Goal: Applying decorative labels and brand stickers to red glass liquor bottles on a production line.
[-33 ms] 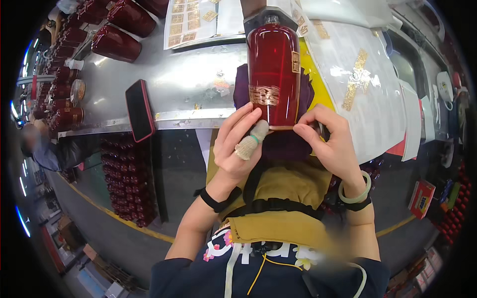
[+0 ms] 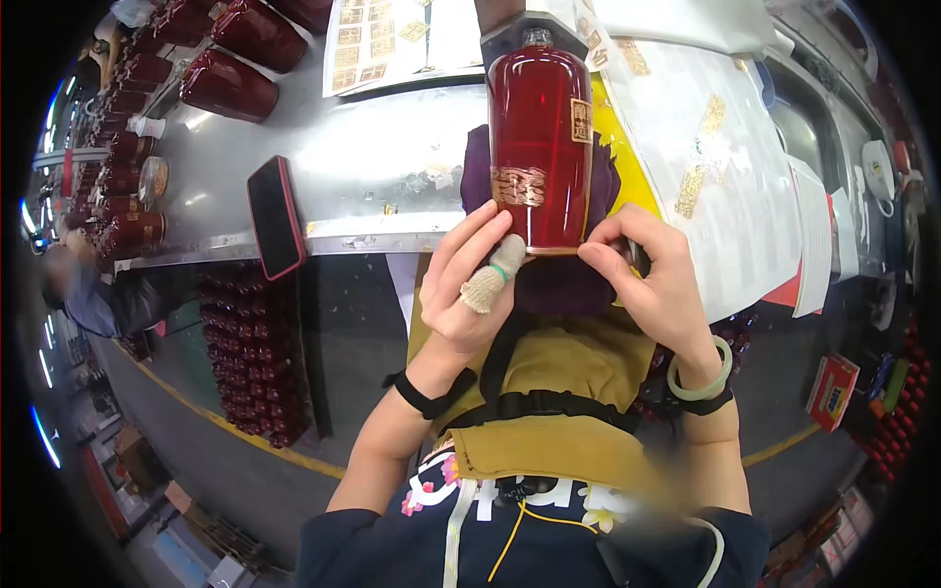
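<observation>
Red bottle (image 2: 540,137) lies lengthwise on a purple cloth (image 2: 567,286) at the steel bench's (image 2: 372,167) edge, its base clamped between left hand (image 2: 470,284) and right hand (image 2: 659,284), apparently unmoved, so the work looks mid-step.

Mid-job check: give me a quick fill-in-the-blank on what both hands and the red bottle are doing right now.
1. Both hands hold the base of a ____ bottle.
2. The bottle lies on a ____ cloth.
3. The left hand wears a knitted cot on one ____.
4. The right hand has a pale green ____ on its wrist.

Missing words: red; purple; finger; bangle
</observation>
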Tool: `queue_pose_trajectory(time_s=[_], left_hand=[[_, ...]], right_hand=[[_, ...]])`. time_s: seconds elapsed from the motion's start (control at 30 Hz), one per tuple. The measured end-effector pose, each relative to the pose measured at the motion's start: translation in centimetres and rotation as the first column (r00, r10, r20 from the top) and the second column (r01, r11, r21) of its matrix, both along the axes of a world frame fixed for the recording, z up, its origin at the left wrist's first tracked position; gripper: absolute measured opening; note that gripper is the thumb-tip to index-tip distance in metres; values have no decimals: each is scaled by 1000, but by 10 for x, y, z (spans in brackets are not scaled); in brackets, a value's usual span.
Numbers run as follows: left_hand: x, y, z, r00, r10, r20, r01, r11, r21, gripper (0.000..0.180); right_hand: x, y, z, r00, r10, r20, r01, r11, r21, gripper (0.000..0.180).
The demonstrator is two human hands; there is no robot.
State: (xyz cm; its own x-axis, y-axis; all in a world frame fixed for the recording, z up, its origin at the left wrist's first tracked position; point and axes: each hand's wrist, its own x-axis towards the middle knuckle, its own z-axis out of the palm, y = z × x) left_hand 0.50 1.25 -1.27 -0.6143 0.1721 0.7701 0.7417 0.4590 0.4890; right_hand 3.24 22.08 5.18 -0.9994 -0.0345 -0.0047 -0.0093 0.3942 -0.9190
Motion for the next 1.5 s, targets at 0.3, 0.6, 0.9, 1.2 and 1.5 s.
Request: queue_pose_trajectory(time_s=[0.3,0.6,0.9,1.2,1.5], left_hand=[[11,-6,4,999,28,25,-23,987,-157,29],[-2,0,3,999,-23,-34,22,999,-39,29],[5,-7,0,1000,14,12,-13,998,-60,32],[12,2,12,998,64,-9,-65,989,-133,20],[3,-2,5,999,0,47,0,1000,-11,34]], right_hand=[[1,2,-4,1000,-3,0,3,1000,6,14],[0,1,-8,1000,-10,-7,10,1000,2,15],[2,3,-3,1000,-3,27,3,1000,-2,16],[2,3,-3,1000,-8,12,8,1000,-13,17],[1,-2,-7,1000,-11,-28,11,1000,-10,17]])
